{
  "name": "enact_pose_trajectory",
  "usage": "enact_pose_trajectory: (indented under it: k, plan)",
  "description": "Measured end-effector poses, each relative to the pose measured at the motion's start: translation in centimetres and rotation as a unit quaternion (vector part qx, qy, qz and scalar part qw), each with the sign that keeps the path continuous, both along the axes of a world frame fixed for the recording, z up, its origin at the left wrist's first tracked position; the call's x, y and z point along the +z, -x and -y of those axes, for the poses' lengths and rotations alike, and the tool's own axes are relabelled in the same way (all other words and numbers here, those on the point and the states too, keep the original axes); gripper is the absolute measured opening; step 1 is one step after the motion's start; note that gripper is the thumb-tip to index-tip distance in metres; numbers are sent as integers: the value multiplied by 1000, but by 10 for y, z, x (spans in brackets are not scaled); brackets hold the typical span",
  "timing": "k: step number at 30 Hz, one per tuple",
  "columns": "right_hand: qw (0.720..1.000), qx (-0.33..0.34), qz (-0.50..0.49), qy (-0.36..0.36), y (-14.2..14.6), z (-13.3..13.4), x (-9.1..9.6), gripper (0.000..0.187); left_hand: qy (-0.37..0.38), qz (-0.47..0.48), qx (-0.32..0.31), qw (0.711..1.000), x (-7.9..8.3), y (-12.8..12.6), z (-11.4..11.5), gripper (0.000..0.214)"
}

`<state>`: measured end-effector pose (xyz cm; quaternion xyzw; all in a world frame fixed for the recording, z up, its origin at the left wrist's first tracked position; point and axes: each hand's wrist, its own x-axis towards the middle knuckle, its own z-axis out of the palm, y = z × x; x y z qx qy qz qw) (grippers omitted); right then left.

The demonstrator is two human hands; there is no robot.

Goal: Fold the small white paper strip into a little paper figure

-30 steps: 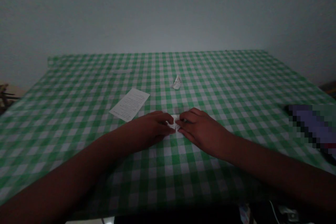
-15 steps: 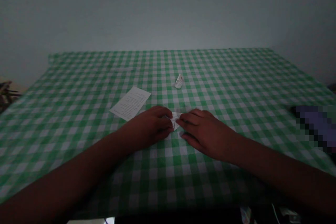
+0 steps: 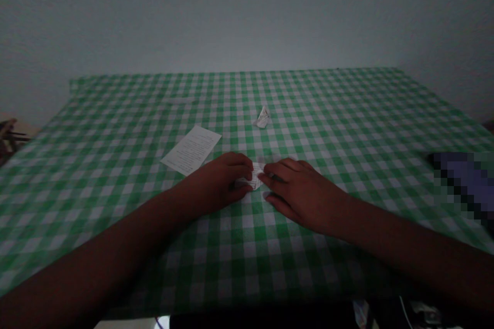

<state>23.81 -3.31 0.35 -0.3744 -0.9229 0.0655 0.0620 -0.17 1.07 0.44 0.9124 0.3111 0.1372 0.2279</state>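
A small folded piece of printed paper (image 3: 255,182) lies flat on the tablecloth between my hands, mostly covered by fingers. My left hand (image 3: 227,181) holds its left side, with the thumb on the near edge and the fingers curled over the top. From the right, my right hand (image 3: 297,188) presses fingertips on the paper's other side, its thumb resting a little nearer to me. Beyond the left hand is a flat printed sheet (image 3: 192,150). A small folded paper piece (image 3: 263,117) stands farther back, near the middle.
The table has a green-and-white checked cloth (image 3: 328,113) and meets a plain wall (image 3: 247,15) at the back. A dark-edged, pixelated object (image 3: 463,180) lies at the right edge. A faint pale strip (image 3: 179,100) rests at the far left.
My left hand's fingers and thumb have parted slightly, showing more of the paper beneath. The right hand stays nearly in place. The whole view has shifted slightly.
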Motion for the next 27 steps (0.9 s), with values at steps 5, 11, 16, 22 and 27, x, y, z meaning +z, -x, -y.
enact_pose_trajectory:
  k: [5,11,16,22,27]
  plan:
    - [1000,5,-13,1,0,0,-2,43,-23,0,-41,999,1,0,2,14]
    - [1000,-2,-10,0,0,1,-2,43,-37,-18,-48,998,1,1,2,19]
    - [1000,-2,-16,-4,-1,0,-3,43,-47,-42,-58,996,4,0,2,20]
    - [1000,-7,-14,0,0,1,-2,43,-40,-56,-67,995,7,1,1,22]
    - [1000,-9,-14,-4,0,1,-1,43,-46,-56,-66,995,7,2,1,21]
